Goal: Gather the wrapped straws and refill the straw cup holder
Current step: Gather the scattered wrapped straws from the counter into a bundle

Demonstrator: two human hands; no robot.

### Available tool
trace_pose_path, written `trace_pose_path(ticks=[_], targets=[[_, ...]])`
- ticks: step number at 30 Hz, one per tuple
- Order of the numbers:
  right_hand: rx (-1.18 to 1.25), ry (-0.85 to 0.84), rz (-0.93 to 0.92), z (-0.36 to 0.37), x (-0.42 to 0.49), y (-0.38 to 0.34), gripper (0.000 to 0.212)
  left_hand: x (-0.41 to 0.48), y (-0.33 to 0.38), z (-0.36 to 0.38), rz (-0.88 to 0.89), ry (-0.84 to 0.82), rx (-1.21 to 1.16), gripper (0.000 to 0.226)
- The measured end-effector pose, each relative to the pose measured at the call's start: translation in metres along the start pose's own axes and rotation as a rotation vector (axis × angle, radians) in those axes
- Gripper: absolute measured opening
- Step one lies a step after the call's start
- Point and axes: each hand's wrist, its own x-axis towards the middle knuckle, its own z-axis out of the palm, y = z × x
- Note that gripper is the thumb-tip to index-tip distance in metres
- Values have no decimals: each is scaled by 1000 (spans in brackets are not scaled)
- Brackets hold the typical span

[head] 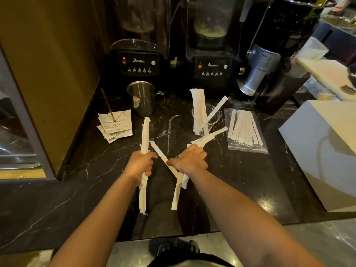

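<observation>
My left hand grips a bundle of white paper-wrapped straws held nearly upright above the black marble counter. My right hand is closed on a few more wrapped straws that fan out up-right and down-left, with one thin straw crossing toward my left hand. Behind my right hand stands a clear plastic cup holder with several wrapped straws standing in it. A clear bag of thin wrapped straws lies flat to the cup's right.
A steel pitcher and a receipt spike with paper slips stand at the back left. Two black blenders and a grinder line the back. A white box sits at the right. The counter's front edge is near my body.
</observation>
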Motion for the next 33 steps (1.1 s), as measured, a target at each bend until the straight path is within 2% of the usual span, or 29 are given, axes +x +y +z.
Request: trace_pose_path(ticks=[5, 9, 15, 24, 33], targets=[[-40, -13, -6, -2, 1, -5, 103, -1, -1, -4, 8, 11, -7, 3], [-70, -43, 3, -9, 6, -6, 101, -1, -3, -6, 1, 4, -1, 10], [-217, -23, -37, -4, 8, -10, 80, 1, -4, -6, -5, 1, 9, 10], [-105, 59, -25, -11, 22, -5, 62, 2, -4, -1, -22, 2, 1, 10], [42, 40, 39, -24, 37, 4, 75, 4, 2, 3, -22, -3, 24, 8]])
